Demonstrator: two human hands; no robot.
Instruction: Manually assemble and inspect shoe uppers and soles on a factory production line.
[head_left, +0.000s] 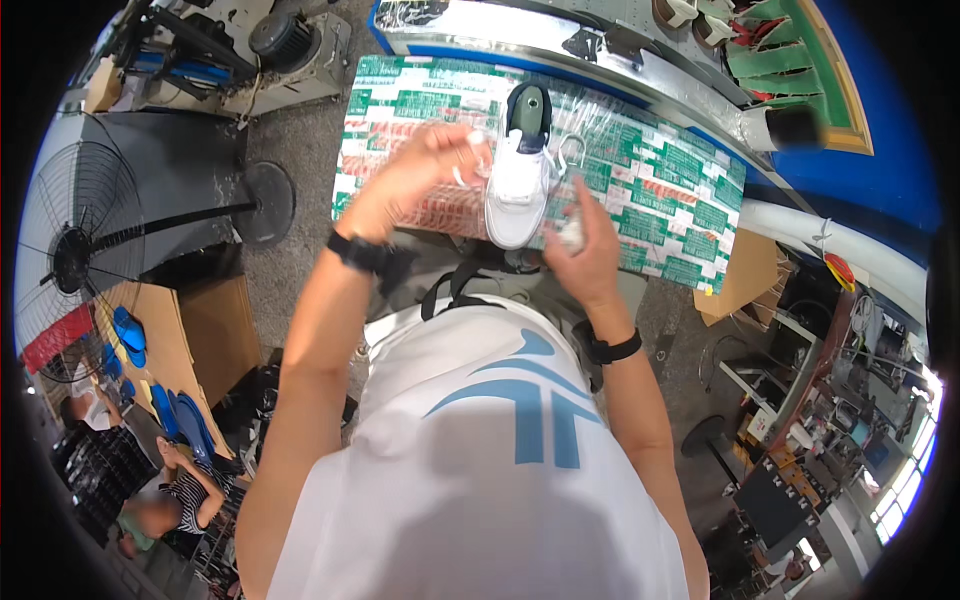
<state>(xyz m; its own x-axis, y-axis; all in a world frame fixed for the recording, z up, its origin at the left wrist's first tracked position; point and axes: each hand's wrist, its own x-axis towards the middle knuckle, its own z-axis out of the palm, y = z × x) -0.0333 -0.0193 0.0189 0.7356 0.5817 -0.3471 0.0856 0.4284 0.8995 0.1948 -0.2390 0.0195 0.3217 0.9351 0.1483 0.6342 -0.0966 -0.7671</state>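
— What's on the worktop (680, 190) in the head view?

— One white sneaker (517, 185), smooth upper, rounded toe pointing at the near edge, with a dark green lining at the heel opening. It stands about midway along the near edge. The worktop itself is covered with a glossy printed sheet, green, white and red blocks under clear film.

— And the hands?

— Two. The left hand (425, 170) is raised beside the sneaker's left flank, grip curled together around something thin and pale at the fingertips; whether that is a lace or a tag I cannot tell. The right hand (585, 245) sits at the sneaker's right side by the near edge, fingers closed on a small pale object, blurred. A thin white loop (572, 150) shows just right of the shoe's collar.

— Anything on the wrists?

— One black watch (358, 252) on the left, one black band (612, 348) on the right.

— Around the worktop?

— One round-caged standing fan (75, 250) far left on the floor, several blue insoles (130, 335) on a cardboard surface, and another person seated at lower left in a striped top (190, 495).
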